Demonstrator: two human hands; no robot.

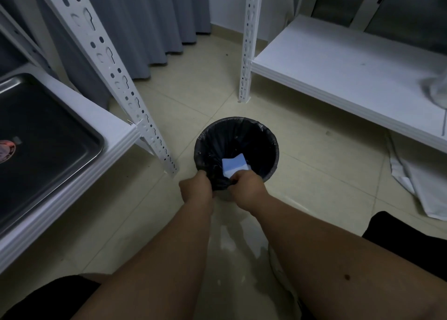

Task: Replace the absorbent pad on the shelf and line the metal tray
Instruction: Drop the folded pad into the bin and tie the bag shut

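A small round bin with a black liner bag (242, 135) stands on the tiled floor in front of me. My left hand (197, 186) grips the near edge of the liner. My right hand (246, 189) holds a folded blue and white absorbent pad (233, 167) just inside the bin's near rim, and also touches the bunched liner. The dark metal tray (48, 135) lies on the white shelf (116, 135) at the left, with something round and reddish (6, 150) at its left edge.
A second white shelf (338, 72) runs along the right, with a white cloth or bag (435, 89) on its far right end. White sheeting (420, 189) lies on the floor under it. Perforated white uprights (249, 41) and grey curtains (150, 22) stand behind the bin.
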